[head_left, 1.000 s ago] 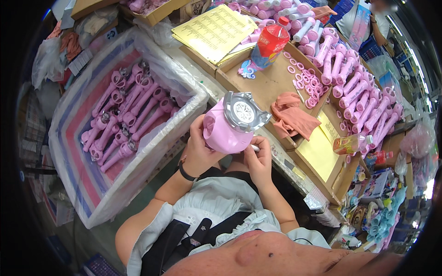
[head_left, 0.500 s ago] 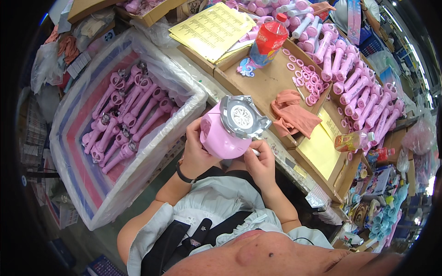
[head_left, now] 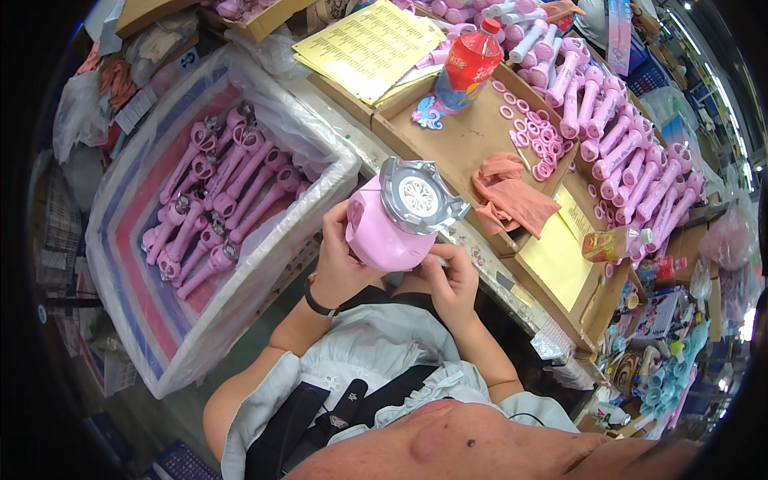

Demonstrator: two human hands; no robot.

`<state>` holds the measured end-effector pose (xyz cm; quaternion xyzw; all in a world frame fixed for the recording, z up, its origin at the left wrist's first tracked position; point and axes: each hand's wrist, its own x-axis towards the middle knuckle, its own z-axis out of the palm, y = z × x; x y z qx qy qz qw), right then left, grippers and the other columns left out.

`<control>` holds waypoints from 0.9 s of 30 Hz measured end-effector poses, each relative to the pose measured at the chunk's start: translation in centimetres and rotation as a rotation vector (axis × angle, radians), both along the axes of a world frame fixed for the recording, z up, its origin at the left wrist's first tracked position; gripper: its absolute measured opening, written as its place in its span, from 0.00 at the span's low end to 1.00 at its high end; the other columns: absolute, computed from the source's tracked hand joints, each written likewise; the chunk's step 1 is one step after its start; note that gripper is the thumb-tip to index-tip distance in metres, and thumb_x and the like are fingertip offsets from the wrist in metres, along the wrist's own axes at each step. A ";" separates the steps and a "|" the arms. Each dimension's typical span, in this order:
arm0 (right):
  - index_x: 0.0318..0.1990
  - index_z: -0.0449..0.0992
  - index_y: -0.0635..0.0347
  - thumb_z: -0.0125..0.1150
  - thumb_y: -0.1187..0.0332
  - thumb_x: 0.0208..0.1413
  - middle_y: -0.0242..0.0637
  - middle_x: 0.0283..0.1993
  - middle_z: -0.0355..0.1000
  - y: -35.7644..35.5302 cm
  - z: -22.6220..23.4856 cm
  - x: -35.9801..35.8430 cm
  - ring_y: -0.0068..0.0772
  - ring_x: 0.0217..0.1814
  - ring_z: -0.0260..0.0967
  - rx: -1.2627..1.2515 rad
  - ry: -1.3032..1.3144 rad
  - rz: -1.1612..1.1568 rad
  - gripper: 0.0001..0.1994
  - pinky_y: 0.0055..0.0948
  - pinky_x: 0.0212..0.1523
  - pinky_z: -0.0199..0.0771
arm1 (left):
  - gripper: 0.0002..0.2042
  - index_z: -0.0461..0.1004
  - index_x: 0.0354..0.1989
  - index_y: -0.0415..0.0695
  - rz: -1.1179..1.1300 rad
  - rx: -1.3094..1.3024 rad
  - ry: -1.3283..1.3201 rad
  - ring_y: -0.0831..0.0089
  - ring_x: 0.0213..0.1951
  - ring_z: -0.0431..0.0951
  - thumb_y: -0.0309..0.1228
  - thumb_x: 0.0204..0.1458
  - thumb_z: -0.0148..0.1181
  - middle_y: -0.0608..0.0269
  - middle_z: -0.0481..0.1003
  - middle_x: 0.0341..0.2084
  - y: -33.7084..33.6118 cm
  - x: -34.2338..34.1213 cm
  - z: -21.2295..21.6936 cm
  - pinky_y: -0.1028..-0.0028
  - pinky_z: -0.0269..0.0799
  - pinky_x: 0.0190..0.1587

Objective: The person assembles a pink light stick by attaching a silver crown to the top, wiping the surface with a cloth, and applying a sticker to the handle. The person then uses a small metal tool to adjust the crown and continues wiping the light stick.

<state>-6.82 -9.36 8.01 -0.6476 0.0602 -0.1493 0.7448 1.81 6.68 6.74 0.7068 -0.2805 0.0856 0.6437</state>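
Pink toy (head_left: 386, 238) is held above the lap, its silver cap (head_left: 417, 194) already on. The left hand (head_left: 340, 258) is curled round its side; the right hand (head_left: 454, 282) is nearly closed by the lower edge, its hold unclear. Silver-topped wands (head_left: 256, 212) in the bin (head_left: 232, 320) look finished; pink wands (head_left: 662, 192) beyond the tray (head_left: 464, 144) seem to lack caps.

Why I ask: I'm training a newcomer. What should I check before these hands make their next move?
1. Left hand holding the pink housing: ok.
2. Right hand close to the housing: ok, at its lower right.
3. Anything in the right fingertips: cannot tell, partly hidden.
4. Silver-grey top firmly fastened: cannot tell, though it sits on the housing.
5. Red-capped bottle off the worktop: not ok, stands in the cardboard tray.
6. Orange cloth clear of the tray's wall: not ok, draped across.
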 end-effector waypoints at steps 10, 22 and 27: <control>0.38 0.74 0.66 0.56 0.72 0.62 0.33 0.33 0.70 -1.0 -1.3 0.1 0.23 0.31 0.66 -0.115 0.112 -0.009 0.06 0.24 0.31 0.69 | 0.43 0.53 0.59 0.37 -0.022 0.034 -0.023 0.67 0.53 0.71 0.28 0.36 0.78 0.51 0.66 0.53 -0.2 -0.8 0.4 0.69 0.68 0.55; 0.41 0.76 0.68 0.60 0.71 0.60 0.33 0.29 0.72 -1.5 -0.1 0.0 0.18 0.26 0.71 -0.189 0.025 0.085 0.08 0.17 0.24 0.70 | 0.42 0.54 0.58 0.38 -0.030 0.046 -0.041 0.67 0.53 0.72 0.29 0.37 0.78 0.51 0.68 0.52 0.1 -0.3 0.1 0.69 0.69 0.54; 0.40 0.77 0.65 0.54 0.64 0.64 0.27 0.23 0.69 -2.6 0.3 0.1 0.12 0.21 0.63 0.143 0.299 0.248 0.12 0.14 0.21 0.60 | 0.42 0.54 0.59 0.38 -0.070 0.055 -0.005 0.67 0.51 0.74 0.29 0.37 0.78 0.51 0.70 0.50 0.2 -0.3 0.4 0.70 0.71 0.52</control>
